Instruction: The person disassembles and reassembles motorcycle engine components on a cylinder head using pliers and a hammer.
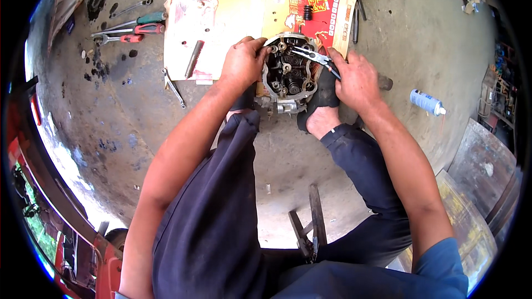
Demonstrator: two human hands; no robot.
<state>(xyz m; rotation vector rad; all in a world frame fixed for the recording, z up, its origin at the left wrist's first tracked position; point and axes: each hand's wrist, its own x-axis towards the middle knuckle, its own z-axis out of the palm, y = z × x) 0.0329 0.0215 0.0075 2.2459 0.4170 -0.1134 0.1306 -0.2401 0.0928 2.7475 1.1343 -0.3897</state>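
Right grip: right hand point(357, 80) was closed round needle-nose pliers point(313, 56), tips poked into cylinder head point(288, 75) at its 2 o'clock.
Left grip: left hand point(243, 62) clamped the head's 10 o'clock rim.
Progress: seemed mid-job; cover off, parts inside, spring point(306, 12) out on cardboard point(221, 16).
Look: grimy grey casting, open top, on floor between feet.
Outward: screwdrivers point(141, 24) at 9 o'clock.

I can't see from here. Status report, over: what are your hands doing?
Left hand grips engine head rim. Right hand holds pliers, tips inside head. Head braced between feet on cardboard. Nothing blocking; spring and wrenches lie aside.
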